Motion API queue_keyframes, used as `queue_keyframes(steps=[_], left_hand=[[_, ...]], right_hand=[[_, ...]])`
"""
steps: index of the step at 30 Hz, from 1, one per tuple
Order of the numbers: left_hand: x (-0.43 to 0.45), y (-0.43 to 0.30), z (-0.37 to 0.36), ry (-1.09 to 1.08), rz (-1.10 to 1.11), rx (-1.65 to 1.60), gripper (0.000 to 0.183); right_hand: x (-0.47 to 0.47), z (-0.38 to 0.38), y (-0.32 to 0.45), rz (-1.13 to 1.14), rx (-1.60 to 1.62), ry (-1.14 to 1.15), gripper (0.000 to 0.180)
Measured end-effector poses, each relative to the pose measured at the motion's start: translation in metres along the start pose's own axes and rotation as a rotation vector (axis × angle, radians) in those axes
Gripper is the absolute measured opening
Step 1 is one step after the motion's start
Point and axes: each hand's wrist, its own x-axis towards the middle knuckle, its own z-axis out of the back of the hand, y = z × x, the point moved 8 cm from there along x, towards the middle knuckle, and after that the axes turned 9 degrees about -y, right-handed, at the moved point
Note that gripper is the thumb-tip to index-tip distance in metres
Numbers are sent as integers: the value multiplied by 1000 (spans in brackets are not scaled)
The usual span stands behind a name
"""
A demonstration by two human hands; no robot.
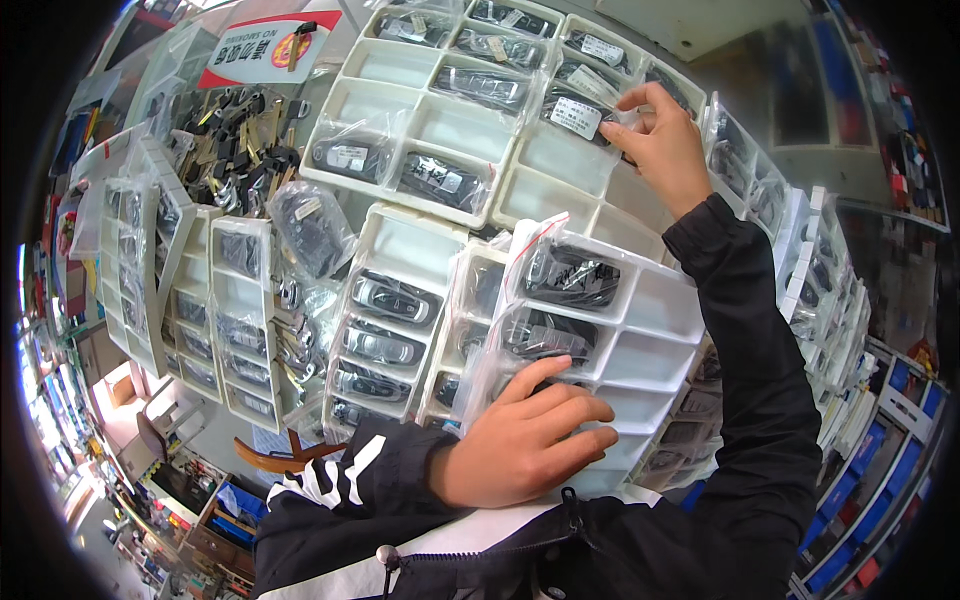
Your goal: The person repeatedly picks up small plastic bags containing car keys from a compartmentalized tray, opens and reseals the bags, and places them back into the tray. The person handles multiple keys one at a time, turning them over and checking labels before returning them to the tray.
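Note:
My right hand pinches the edge of a clear plastic bag at the far tray. A dark car key fob with a white printed label lies in that bag. It sits at a compartment of the white compartment tray. My left hand is spread over the nearer white tray, palm down. Its index finger lies near a bagged key fob; whether it touches the bag I cannot tell. Above that, another bagged fob bears dark handwriting. Part of the near tray is hidden under my left hand.
Left of the near tray, a narrower tray holds several bagged fobs. Loose key blades are heaped at the far left, below a no-smoking sign. A bagged fob lies between trays. Stacked trays stand at the right.

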Motion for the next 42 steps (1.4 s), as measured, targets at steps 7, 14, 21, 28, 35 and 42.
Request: queue_keyframes(steps=[7, 14, 21, 28, 35, 42], left_hand=[[3, 3, 1, 8, 26, -25, 23], [1, 2, 1, 3, -6, -23, 23], [1, -5, -4, 27, -42, 96, 20], [0, -15, -6, 17, -72, 163, 10], [-36, -57, 14, -28, 190, 156, 13], [-61, -134, -19, -76, 108, 201, 19]], right_hand=[[7, -7, -4, 15, -70, 52, 24], [-22, 7, 23, 250, -166, 129, 26], [-33, -13, 22, 335, -592, 259, 37], [-66, 87, 73, 310, -198, -70, 35], [-328, 315, 17, 90, -2, -364, 19], [-586, 445, -129, -539, -102, -1436, 17]])
